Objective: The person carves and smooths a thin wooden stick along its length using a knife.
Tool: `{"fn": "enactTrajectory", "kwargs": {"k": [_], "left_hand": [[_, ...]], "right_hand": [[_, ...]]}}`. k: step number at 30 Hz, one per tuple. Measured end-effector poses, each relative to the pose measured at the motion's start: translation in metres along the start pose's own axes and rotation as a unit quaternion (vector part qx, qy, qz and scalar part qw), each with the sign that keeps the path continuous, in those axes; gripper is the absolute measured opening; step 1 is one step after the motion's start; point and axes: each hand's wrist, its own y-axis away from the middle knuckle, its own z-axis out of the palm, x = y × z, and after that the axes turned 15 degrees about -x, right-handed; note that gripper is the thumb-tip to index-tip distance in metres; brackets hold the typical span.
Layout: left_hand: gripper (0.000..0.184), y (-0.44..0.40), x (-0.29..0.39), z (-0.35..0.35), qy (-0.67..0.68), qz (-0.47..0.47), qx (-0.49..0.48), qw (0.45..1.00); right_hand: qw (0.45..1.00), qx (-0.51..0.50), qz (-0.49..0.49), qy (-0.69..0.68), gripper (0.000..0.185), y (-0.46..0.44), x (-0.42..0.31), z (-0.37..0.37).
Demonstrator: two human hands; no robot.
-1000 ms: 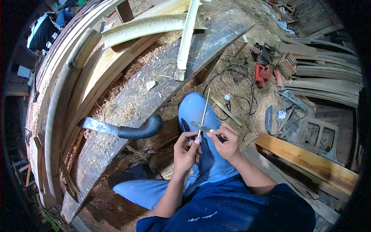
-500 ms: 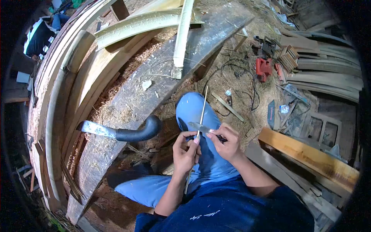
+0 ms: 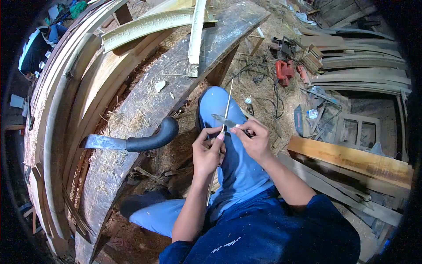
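My left hand (image 3: 209,152) is closed around a thin pale wooden strip (image 3: 229,100), which slants up over my knee, its lower end passing below the hand. In my right hand (image 3: 256,140) is a small knife (image 3: 224,120), its grey blade lying across the strip just above my left fingers. The knife's handle is mostly hidden by the right fingers. On the plank bench to the left rests a machete (image 3: 145,141) with a curved black handle, apart from both hands.
Wood shavings cover parts of the worn plank bench (image 3: 132,119). Pale split lengths (image 3: 196,42) lie across its far end. A red tool (image 3: 284,71) and cables are on the floor beyond my knee. At right lies a thick timber beam (image 3: 347,158). Another person (image 3: 34,50) is at far left.
The whole view has shifted, so the bench, machete and red tool appear further left and slightly higher. Both hands keep their grips, with the blade still at the strip.
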Motion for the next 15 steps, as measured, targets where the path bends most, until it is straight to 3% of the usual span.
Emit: {"fn": "enactTrajectory", "kwargs": {"k": [6,15], "left_hand": [[0.017,-0.005,0.005,-0.003,0.012,-0.008,0.005,1.000],[0.022,0.001,0.002,-0.016,0.000,0.001,0.034,0.999]], "right_hand": [[0.998,0.004,0.039,-0.044,0.015,-0.008,-0.002,0.007],[0.999,-0.003,0.016,0.034,0.024,-0.010,-0.007,0.017]]}}
